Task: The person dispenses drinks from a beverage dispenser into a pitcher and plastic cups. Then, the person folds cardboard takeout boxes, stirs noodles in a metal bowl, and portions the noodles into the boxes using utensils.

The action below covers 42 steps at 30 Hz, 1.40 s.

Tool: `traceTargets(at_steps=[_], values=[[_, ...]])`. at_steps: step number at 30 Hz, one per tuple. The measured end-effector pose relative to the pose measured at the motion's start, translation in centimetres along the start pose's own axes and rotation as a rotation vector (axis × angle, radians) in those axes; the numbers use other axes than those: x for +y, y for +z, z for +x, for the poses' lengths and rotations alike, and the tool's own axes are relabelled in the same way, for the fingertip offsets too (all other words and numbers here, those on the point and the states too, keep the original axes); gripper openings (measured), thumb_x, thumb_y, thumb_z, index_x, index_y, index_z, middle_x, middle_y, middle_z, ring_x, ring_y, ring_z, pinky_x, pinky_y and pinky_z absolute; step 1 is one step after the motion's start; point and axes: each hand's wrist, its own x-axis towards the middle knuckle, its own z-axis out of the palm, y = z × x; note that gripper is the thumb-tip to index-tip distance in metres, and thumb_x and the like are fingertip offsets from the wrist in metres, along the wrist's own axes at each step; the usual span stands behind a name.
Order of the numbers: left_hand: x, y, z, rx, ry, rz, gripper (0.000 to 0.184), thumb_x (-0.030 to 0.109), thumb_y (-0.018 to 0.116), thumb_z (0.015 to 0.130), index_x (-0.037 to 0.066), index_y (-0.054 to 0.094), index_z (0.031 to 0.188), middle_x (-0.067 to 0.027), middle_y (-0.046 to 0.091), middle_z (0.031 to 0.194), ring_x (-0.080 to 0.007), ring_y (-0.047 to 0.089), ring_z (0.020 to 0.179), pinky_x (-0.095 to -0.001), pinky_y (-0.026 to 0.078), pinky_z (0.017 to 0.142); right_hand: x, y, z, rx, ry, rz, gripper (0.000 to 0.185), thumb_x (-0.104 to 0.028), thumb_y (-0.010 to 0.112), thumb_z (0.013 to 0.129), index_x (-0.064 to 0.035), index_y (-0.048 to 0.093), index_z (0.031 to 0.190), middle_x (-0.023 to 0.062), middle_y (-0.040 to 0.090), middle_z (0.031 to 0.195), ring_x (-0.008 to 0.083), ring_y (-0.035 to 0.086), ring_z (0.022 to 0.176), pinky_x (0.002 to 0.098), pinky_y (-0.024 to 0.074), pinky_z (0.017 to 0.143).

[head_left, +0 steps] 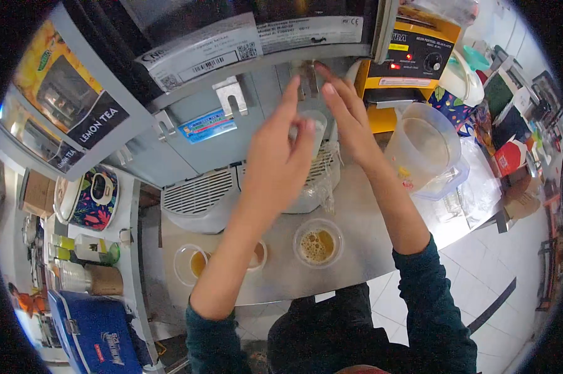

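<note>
My left hand (274,159) is raised before the front of a drink dispenser (200,143), index finger stretched up and thumb apart. My right hand (349,118) is beside it, fingers extended toward the dispenser's outlet at the top. Both look open with nothing in them. Partly hidden between the hands, a translucent plastic cup (319,124) is under the outlet, above the slatted drip tray (322,167). I cannot tell whether a fingertip touches the outlet. A clear cup of foamy brown drink (319,244) stands on the metal counter (356,249).
Left on the counter is a cup with amber liquid (198,264); another cup (257,255) is partly behind my left forearm. A plastic pitcher (422,146) stands right, near a yellow sealing machine (406,53). Clear plastic wrap (325,190) hangs over the tray. A blue cooler box (100,333) sits lower left.
</note>
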Motion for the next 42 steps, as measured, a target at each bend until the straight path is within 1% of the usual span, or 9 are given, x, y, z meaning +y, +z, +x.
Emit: traceTargets(at_steps=[14, 20, 23, 26, 29, 32, 37, 40, 42], values=[[-2.9, 3.2, 5.3, 0.143, 0.094, 0.027, 0.027, 0.011, 0.047, 0.072, -0.002, 0.050, 0.095, -0.0216, 0.056, 0.073, -0.0379, 0.054, 0.070, -0.0407, 0.041, 0.061, -0.1, 1.3, 1.7, 0.044, -0.216, -0.160, 0.044, -0.035, 0.027, 0.089, 0.0005, 0.050, 0.076, 0.0183, 0.048, 0.076, 0.0363, 0.036, 0.078, 0.0426, 0.0269, 0.081], [-3.4, 1.9, 6.1, 0.074, 0.161, 0.123, 0.021, 0.014, 0.048, 0.070, -0.003, 0.054, 0.081, -0.0224, 0.054, 0.068, -0.0377, 0.054, 0.067, -0.0400, 0.041, 0.060, -0.2, 0.7, 2.1, -0.054, -0.238, -0.126, 0.046, -0.036, 0.024, 0.089, 0.0009, 0.051, 0.085, 0.0192, 0.051, 0.088, 0.0373, 0.038, 0.087, 0.0403, 0.0254, 0.085], [-3.5, 1.3, 6.1, 0.055, 0.148, 0.106, 0.019, 0.014, 0.048, 0.070, -0.003, 0.054, 0.077, -0.0225, 0.053, 0.065, -0.0371, 0.053, 0.064, -0.0380, 0.041, 0.058, -1.8, -0.4, 2.2, -0.286, 0.128, -0.216, 0.061, -0.041, 0.014, 0.089, 0.0094, 0.032, 0.118, 0.0181, 0.036, 0.120, 0.0246, 0.032, 0.115, 0.0296, 0.0208, 0.096], [-4.0, 1.4, 6.3, 0.048, 0.203, 0.026, 0.018, 0.013, 0.049, 0.069, -0.003, 0.054, 0.076, -0.0218, 0.052, 0.063, -0.0351, 0.052, 0.059, -0.0360, 0.041, 0.056, -1.2, -0.1, 1.9, -0.205, 0.054, -0.199, 0.058, -0.040, 0.015, 0.090, 0.0069, 0.029, 0.121, 0.0173, 0.037, 0.120, 0.0221, 0.032, 0.115, 0.0279, 0.0216, 0.096], [-3.8, 1.4, 6.5, 0.042, 0.253, 0.036, 0.016, 0.011, 0.049, 0.069, -0.002, 0.054, 0.076, -0.0207, 0.052, 0.062, -0.0325, 0.052, 0.056, -0.0348, 0.041, 0.055, -0.7, -0.2, 2.2, -0.224, -0.078, -0.155, 0.052, -0.044, 0.026, 0.087, -0.0009, 0.045, 0.110, 0.0178, 0.041, 0.117, 0.0379, 0.035, 0.107, 0.0405, 0.0123, 0.098], [-3.7, 1.2, 6.4, 0.020, 0.240, 0.060, 0.015, 0.010, 0.049, 0.069, -0.003, 0.054, 0.075, -0.0203, 0.052, 0.062, -0.0315, 0.053, 0.056, -0.0344, 0.042, 0.055, -0.3, -0.6, 2.8, -0.289, 0.150, -0.181, 0.057, -0.042, 0.019, 0.089, 0.0023, 0.027, 0.124, 0.0168, 0.035, 0.124, 0.0235, 0.027, 0.119, 0.0291, 0.0185, 0.098], [-3.8, 1.1, 6.1, -0.036, 0.263, 0.104, 0.021, 0.015, 0.052, 0.077, -0.005, 0.055, 0.084, -0.0081, 0.056, 0.063, -0.0136, 0.050, 0.060, -0.0296, 0.041, 0.058, -1.1, -0.7, 3.1, -0.428, 0.062, -0.135, 0.056, -0.040, 0.019, 0.090, 0.0091, 0.043, 0.102, 0.0144, 0.046, 0.102, 0.0202, 0.038, 0.100, 0.0313, 0.0254, 0.090], [-4.5, 3.9, 5.5, -0.082, 0.377, 0.093, 0.018, 0.013, 0.051, 0.068, -0.001, 0.057, 0.078, -0.0204, 0.057, 0.074, -0.0331, 0.057, 0.067, -0.0381, 0.045, 0.062, 0.0, -0.9, 2.6, -0.407, 0.106, -0.101, 0.054, -0.040, 0.020, 0.090, 0.0080, 0.044, 0.100, 0.0129, 0.047, 0.095, 0.0202, 0.040, 0.093, 0.0308, 0.0274, 0.088], [-3.7, 4.1, 4.8, -0.223, 0.290, 0.360, 0.020, 0.016, 0.051, 0.069, 0.001, 0.058, 0.079, -0.0193, 0.058, 0.078, -0.0334, 0.057, 0.071, -0.0395, 0.045, 0.064, -1.4, -2.1, 2.3, -0.373, 0.362, -0.369, 0.051, -0.038, 0.024, 0.090, 0.0071, 0.046, 0.095, 0.0122, 0.047, 0.088, 0.0191, 0.041, 0.088, 0.0309, 0.0280, 0.086]])
